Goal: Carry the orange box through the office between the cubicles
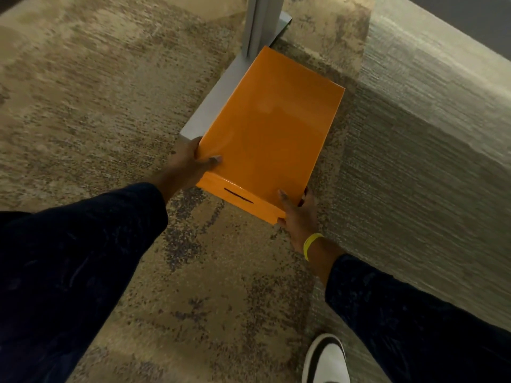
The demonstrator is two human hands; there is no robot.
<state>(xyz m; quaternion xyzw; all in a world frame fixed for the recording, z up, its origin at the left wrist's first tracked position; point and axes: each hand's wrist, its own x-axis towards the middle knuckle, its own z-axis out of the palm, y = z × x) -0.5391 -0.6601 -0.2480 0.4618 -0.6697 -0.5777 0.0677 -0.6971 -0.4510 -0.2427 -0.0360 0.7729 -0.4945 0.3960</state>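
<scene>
A flat, glossy orange box is held out in front of me above the carpet, its long side pointing away. A thin dark slot marks its near end face. My left hand grips the near left corner, thumb lying on the lid. My right hand holds the near right corner, thumb on top and fingers wrapped around the side. Both arms wear dark blue sleeves, and a yellow band circles my right wrist.
A grey metal post on a flat grey base plate stands straight ahead, partly under the box. Mottled tan carpet spreads left; a paler ribbed carpet strip runs on the right. My white and black shoe shows at the bottom.
</scene>
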